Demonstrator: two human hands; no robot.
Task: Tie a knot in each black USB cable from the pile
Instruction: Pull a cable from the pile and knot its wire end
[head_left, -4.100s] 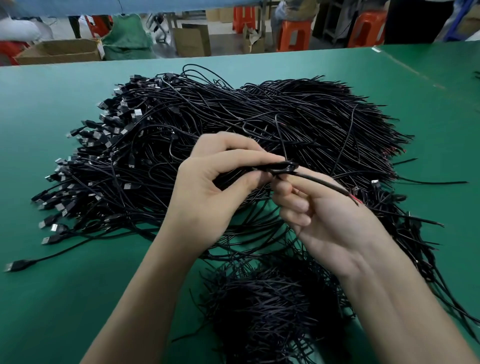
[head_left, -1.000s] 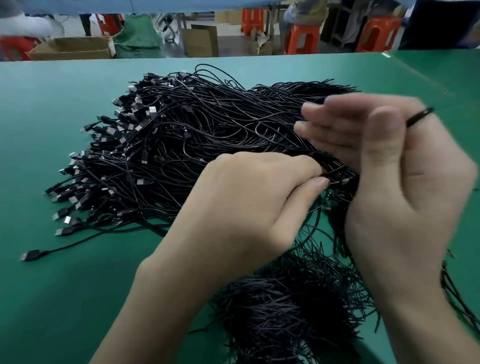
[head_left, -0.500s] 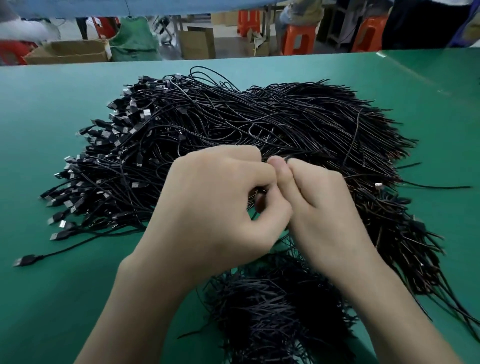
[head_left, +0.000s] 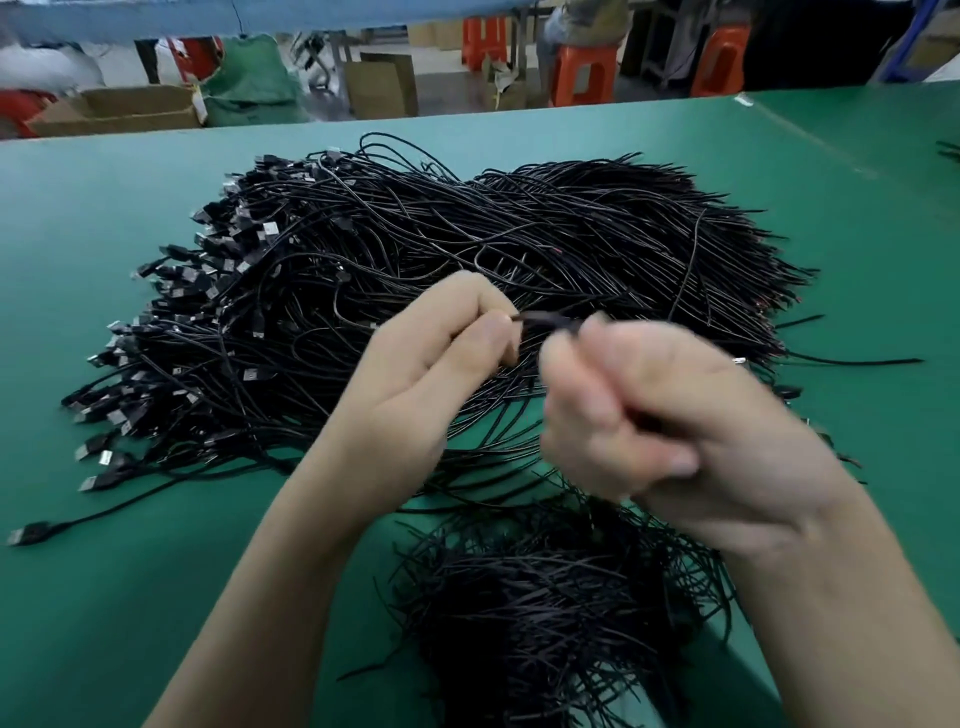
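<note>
Well, green table (head_left: 156, 597) under pile (head_left: 467, 249); stools (head_left: 582, 78) behind.

The right hand (head_left: 675, 431) is motion-blurred; its finger outlines are indistinct. The black USB cable (head_left: 550, 321) running from it to the left hand (head_left: 441, 358) disappears inside both grips; knot state cannot be determined. The cable bundle (head_left: 545, 623) below the right hand is cut off by the bottom edge.

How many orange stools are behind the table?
3. The far stool is top centre, the middle stool right of it, the right stool beyond. Others may be hidden.
</note>
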